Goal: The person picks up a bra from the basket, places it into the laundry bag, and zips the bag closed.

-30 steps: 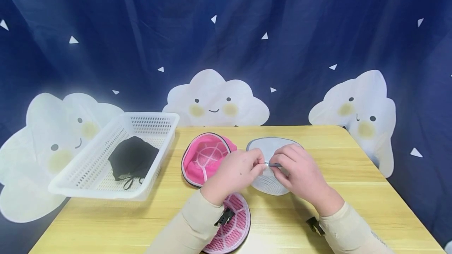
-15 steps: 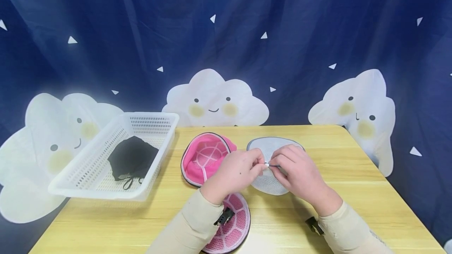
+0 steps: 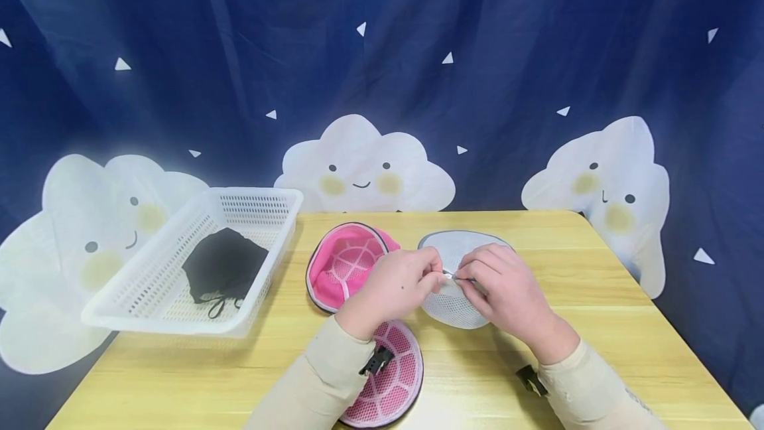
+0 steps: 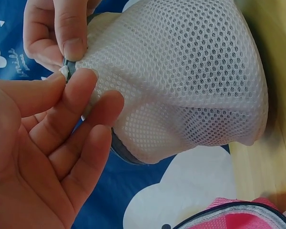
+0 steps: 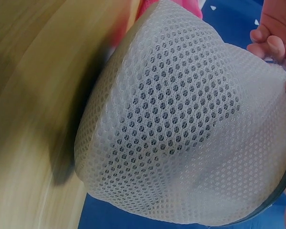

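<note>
A white plastic basket (image 3: pixel 161 326) holding a black cloth bundle (image 3: pixel 225 264) stands left on the desk (image 3: pixel 597 271); nearer sit a gaping pink mesh bag (image 3: pixel 337 284) and a round pink mesh piece (image 3: pixel 398 377), partly covered by the left sleeve (image 3: pixel 322 373). Rounded, honeycomb-textured, the white mesh bag (image 4: pixel 195 62) rests beneath both hands: left (image 3: pixel 396 284) pinching its white zip pull (image 4: pixel 64 71), right (image 3: pixel 507 290) its dark zip edge (image 4: pixel 127 151).

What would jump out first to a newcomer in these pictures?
Probably the smiling white clouds on the navy curtain behind the table. Next, the bright pink mesh bag gaping open near the middle, then the white mesh laundry bag to its right, where the left hand and right hand pinch its dark edge.
</note>
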